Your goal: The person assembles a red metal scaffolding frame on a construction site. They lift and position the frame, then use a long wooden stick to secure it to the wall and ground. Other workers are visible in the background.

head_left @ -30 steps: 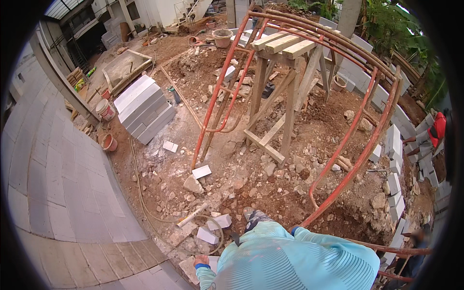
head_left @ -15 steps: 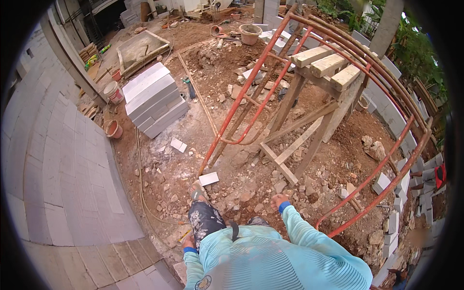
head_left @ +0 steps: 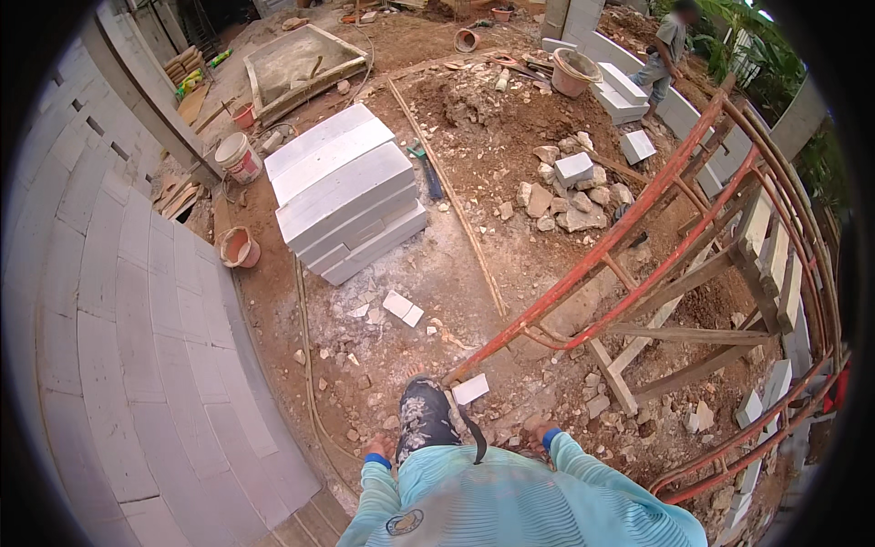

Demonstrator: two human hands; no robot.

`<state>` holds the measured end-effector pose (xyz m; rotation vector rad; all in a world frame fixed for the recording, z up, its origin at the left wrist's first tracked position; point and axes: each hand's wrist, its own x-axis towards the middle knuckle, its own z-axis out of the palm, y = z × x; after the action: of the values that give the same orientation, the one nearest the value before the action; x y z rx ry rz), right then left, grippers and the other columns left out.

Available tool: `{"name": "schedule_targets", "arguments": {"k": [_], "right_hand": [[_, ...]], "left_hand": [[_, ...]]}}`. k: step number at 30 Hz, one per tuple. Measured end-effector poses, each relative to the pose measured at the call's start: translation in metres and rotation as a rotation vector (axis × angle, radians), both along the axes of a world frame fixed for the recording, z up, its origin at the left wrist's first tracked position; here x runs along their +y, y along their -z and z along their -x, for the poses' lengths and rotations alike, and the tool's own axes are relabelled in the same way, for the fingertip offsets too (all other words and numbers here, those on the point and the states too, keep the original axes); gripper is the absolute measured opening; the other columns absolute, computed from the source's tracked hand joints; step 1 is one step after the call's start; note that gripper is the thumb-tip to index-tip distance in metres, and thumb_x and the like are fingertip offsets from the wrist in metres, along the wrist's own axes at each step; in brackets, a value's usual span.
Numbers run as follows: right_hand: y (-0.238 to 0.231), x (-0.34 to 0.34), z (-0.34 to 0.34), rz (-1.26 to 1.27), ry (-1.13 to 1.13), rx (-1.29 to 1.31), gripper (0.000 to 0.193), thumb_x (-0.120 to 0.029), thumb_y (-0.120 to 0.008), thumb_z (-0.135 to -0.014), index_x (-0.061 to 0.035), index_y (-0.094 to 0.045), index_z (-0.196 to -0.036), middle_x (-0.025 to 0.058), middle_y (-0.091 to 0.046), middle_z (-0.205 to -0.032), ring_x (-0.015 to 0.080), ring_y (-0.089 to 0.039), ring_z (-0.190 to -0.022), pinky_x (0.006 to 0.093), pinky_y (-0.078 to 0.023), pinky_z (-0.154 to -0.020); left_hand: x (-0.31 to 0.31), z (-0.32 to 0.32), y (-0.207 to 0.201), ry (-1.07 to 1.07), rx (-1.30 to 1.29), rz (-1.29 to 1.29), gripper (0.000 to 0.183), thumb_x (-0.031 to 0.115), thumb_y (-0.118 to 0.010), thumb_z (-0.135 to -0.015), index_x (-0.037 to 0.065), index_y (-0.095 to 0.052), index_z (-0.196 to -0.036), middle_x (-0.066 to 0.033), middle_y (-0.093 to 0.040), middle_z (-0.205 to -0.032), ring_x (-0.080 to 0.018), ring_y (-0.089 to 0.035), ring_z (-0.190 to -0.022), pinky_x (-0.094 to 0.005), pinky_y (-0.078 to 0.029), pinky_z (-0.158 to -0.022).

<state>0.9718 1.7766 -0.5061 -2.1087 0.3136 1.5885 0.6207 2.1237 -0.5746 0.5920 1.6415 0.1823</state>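
Observation:
My left hand (head_left: 380, 446) hangs beside my left thigh, in a pale blue sleeve with a dark blue cuff. Its fingers are small and partly turned away, so I cannot make out anything held. My right hand (head_left: 540, 429) hangs low on the right, its fingers loosely apart with nothing visible in them. Just ahead of my foot lies a small white block piece (head_left: 470, 389), by the lower end of a red tubular scaffold frame (head_left: 583, 292). Farther forward stands a stack of white blocks (head_left: 351, 196). A blue-bladed handsaw (head_left: 430, 178) with a green handle lies beside it.
A light block wall (head_left: 146, 356) runs along my left. Buckets (head_left: 239, 248) stand near it, and a hose (head_left: 310, 383) trails over the rubble. A wooden trestle (head_left: 693, 333) stands behind the scaffold frame. Another person (head_left: 663, 59) bends near blocks at the far right.
My view has moved forward and turned left; the block stack looks nearer and the scaffold frame sits farther right. A thin yellow thing by my left hand no longer shows. My right hand has lowered.

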Motion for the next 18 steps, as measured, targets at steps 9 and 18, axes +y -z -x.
{"name": "schedule_targets", "arguments": {"k": [9,18], "right_hand": [[-0.158,0.241,-0.097,-0.521,0.252,-0.492,0.022,-0.026,-0.063,-0.097,-0.0052,-0.064,-0.102,0.0057,-0.068,-0.079,0.0152,-0.065,-0.065,0.0318,-0.052,-0.058],[0.03,0.15,-0.029,0.087,0.602,-0.249,0.02,-0.022,-0.046,-0.098,-0.0107,-0.062,-0.095,0.0105,-0.066,-0.078,0.022,-0.062,-0.06,0.0396,-0.048,-0.047]], "left_hand": [[0.276,-0.051,-0.072,-0.104,0.063,-0.052,0.032,0.032,-0.047,-0.103,0.011,-0.058,-0.125,-0.0112,-0.069,-0.107,-0.0248,-0.069,-0.089,-0.0386,-0.057,-0.072],[0.343,-0.249,-0.104,0.426,-0.164,-0.019,0.04,0.037,-0.055,-0.1,0.011,-0.055,-0.131,-0.0101,-0.067,-0.112,-0.0266,-0.068,-0.094,-0.0408,-0.055,-0.083]]}}
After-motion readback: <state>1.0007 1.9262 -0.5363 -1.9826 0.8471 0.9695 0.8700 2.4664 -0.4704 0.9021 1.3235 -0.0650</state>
